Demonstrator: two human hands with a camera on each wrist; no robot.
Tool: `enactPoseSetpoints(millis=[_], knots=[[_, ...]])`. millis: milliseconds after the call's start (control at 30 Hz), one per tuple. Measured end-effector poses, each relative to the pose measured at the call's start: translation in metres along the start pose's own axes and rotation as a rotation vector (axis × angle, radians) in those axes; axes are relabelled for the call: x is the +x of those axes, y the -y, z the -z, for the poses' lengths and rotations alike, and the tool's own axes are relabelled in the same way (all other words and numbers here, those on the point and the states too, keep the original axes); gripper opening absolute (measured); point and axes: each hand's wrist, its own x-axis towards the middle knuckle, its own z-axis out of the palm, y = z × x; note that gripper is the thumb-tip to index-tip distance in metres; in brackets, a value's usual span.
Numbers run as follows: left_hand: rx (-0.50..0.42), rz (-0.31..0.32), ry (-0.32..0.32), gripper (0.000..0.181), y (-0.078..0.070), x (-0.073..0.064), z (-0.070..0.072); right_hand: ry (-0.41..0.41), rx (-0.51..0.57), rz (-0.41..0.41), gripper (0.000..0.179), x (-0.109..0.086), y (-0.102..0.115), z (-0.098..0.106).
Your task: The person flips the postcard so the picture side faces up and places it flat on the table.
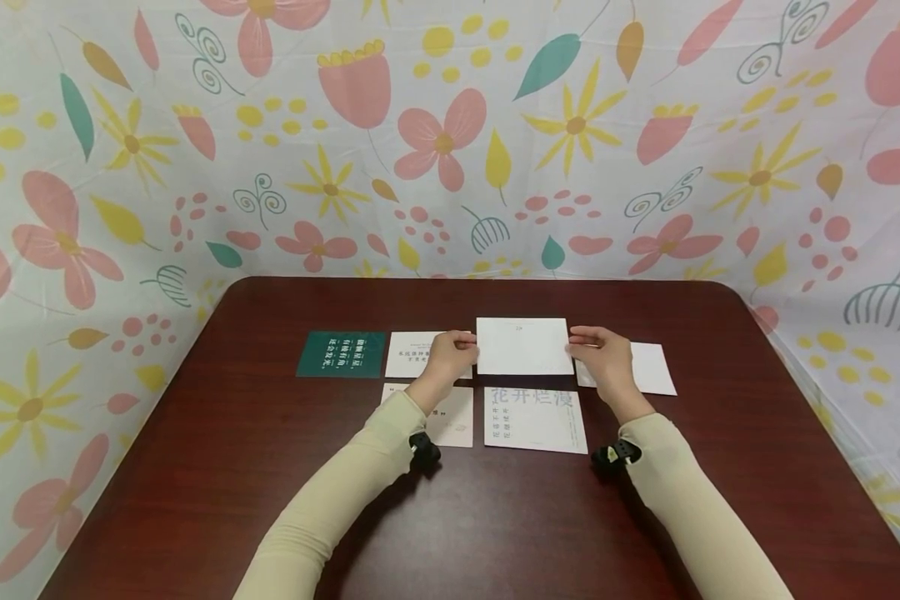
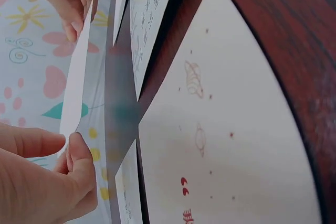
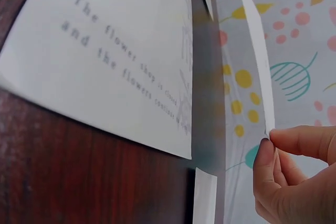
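Note:
Between both hands is a white card (image 1: 523,347), its face turned up toward the head camera with a tiny mark near the top. The left hand (image 1: 447,363) pinches its left edge between thumb and fingers. At the opposite edge, the right hand (image 1: 606,363) pinches it the same way. Both wrist views show the card edge-on, raised off the table. Under the left hand lie a white card with dark print (image 1: 403,353) and a cream card (image 1: 457,417). A white card (image 1: 651,368) lies partly hidden behind the right hand.
A dark green card with white writing (image 1: 341,354) lies at the far left of the row. Nearer the person is a white card with large grey characters (image 1: 536,423). The dark wooden table (image 1: 495,525) meets a flower-patterned cloth (image 1: 450,217) at its back edge.

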Motion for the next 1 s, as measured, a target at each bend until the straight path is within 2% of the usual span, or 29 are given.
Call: enactPoseSetpoints(millis=[200,433,733,1000], knots=[[-0.057,0.007,-0.004,0.020,0.000,0.002,0.001,0.029,0.053,-0.024,0.039,0.000,0.003,0.002],[-0.057,0.012,0.002,0.016,0.002,0.003,0.002,0.052,0.166,-0.044,0.040,0.000,0.005,0.005],[-0.130,0.009,0.022,0.018,-0.003,0.003,0.003,0.063,0.230,-0.048,0.041,0.001,0.005,0.008],[-0.191,0.043,0.023,0.024,-0.006,0.005,0.002,0.105,0.331,-0.061,0.041,0.002,0.004,0.011]])
